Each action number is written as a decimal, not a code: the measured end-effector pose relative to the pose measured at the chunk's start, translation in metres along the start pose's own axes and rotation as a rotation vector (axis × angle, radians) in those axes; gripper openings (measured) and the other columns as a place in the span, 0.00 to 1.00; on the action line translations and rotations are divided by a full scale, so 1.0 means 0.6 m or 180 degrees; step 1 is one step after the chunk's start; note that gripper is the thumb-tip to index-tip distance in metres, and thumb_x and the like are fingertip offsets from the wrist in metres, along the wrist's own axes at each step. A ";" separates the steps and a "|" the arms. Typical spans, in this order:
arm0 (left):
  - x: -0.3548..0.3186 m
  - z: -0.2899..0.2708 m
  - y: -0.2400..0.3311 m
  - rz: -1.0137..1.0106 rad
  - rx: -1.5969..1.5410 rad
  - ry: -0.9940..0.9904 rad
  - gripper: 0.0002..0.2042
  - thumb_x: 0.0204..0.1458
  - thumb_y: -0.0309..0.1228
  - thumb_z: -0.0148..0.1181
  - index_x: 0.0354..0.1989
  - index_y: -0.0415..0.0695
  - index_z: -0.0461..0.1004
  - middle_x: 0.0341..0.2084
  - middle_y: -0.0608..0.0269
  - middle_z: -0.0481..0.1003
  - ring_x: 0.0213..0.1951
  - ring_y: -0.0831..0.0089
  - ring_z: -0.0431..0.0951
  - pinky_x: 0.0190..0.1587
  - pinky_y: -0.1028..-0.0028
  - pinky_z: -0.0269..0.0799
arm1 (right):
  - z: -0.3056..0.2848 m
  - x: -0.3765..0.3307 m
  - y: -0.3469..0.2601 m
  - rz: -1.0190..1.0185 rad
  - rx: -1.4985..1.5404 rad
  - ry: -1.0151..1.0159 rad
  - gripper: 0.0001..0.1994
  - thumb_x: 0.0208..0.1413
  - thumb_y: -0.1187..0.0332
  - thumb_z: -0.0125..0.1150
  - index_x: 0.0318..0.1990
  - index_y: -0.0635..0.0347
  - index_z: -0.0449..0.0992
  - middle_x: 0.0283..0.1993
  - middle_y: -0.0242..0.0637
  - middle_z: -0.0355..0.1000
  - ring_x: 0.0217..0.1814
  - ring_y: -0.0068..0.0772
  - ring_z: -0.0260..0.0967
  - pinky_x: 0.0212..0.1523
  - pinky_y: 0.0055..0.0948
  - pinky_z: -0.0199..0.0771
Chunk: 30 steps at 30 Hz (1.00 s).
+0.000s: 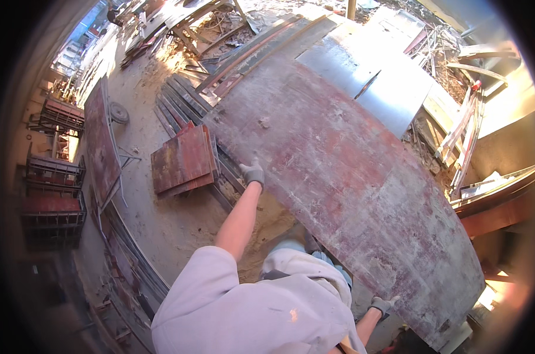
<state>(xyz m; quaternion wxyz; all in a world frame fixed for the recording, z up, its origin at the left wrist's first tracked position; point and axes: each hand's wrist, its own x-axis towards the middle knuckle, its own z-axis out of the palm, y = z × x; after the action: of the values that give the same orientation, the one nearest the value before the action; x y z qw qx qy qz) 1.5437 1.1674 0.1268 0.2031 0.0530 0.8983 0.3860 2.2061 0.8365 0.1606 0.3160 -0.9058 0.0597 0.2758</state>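
A large, worn reddish-grey panel (344, 177), scuffed and dusty, stretches in front of me from the upper middle down to the lower right. At its near long edge, my left hand (253, 173) in a grey glove is closed, the thumb over the top and the other fingers out of sight below. Farther right along that same edge, my right hand (385, 304), also gloved, grips close to the panel's near right end. The underside of the panel is hidden, so what supports it cannot be told.
Smaller red panels (183, 160) lie left of my left hand on long dark boards (182, 97). Shiny pale sheets (397, 88) lie beyond the large panel. Scrap wood strips (465, 127) lean at the right. A wheel (119, 112) and metal-framed racks (54, 203) stand left on sandy ground.
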 end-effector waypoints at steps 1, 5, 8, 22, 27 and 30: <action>-0.001 0.006 0.001 0.0106 0.0090 0.0003 0.42 0.61 0.50 0.64 0.72 0.29 0.57 0.70 0.32 0.63 0.69 0.42 0.68 0.68 0.56 0.65 | -0.001 -0.004 -0.002 -0.0286 -0.1308 0.0200 0.38 0.66 0.75 0.51 0.83 0.43 0.48 0.77 0.48 0.60 0.71 0.41 0.64 0.71 0.46 0.65; -0.006 0.018 0.011 0.0202 0.0467 -0.0083 0.47 0.64 0.56 0.57 0.77 0.31 0.45 0.73 0.33 0.58 0.73 0.40 0.62 0.72 0.55 0.60 | 0.011 0.011 0.000 0.0046 0.1340 -0.0355 0.38 0.66 0.51 0.61 0.80 0.51 0.55 0.77 0.45 0.62 0.75 0.44 0.61 0.75 0.51 0.60; -0.006 0.017 0.025 0.0225 0.1098 -0.0167 0.47 0.65 0.57 0.54 0.79 0.33 0.43 0.73 0.34 0.59 0.73 0.36 0.59 0.73 0.52 0.56 | 0.043 0.040 0.004 0.0441 0.2083 -0.0382 0.42 0.62 0.38 0.60 0.77 0.52 0.61 0.77 0.41 0.62 0.77 0.47 0.59 0.76 0.53 0.58; 0.029 -0.008 0.066 0.4324 0.0512 -0.0404 0.19 0.67 0.35 0.52 0.62 0.43 0.78 0.66 0.53 0.74 0.71 0.55 0.68 0.77 0.52 0.51 | 0.104 0.068 -0.042 0.0696 0.3145 -0.0125 0.42 0.59 0.34 0.64 0.70 0.56 0.70 0.73 0.42 0.68 0.73 0.53 0.63 0.75 0.61 0.58; 0.060 -0.014 0.100 0.4466 0.0976 -0.1027 0.19 0.64 0.32 0.52 0.61 0.42 0.79 0.64 0.52 0.76 0.69 0.54 0.71 0.73 0.53 0.60 | 0.110 0.090 -0.049 0.0702 0.2921 -0.0302 0.39 0.60 0.35 0.63 0.69 0.56 0.71 0.71 0.41 0.71 0.73 0.52 0.64 0.74 0.61 0.59; 0.072 -0.009 0.115 0.4903 0.0928 -0.1093 0.20 0.63 0.31 0.52 0.61 0.40 0.79 0.64 0.50 0.76 0.68 0.52 0.72 0.72 0.52 0.61 | 0.111 0.092 -0.054 0.0734 0.2901 -0.0273 0.38 0.62 0.37 0.62 0.69 0.57 0.72 0.70 0.41 0.71 0.72 0.51 0.65 0.74 0.59 0.60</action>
<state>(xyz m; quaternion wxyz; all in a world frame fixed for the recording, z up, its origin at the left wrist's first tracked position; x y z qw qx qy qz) 1.4979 1.2230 0.1656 0.0061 0.7427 0.6069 0.2829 2.2310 0.9058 0.1052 0.6509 -0.6501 0.2618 0.2920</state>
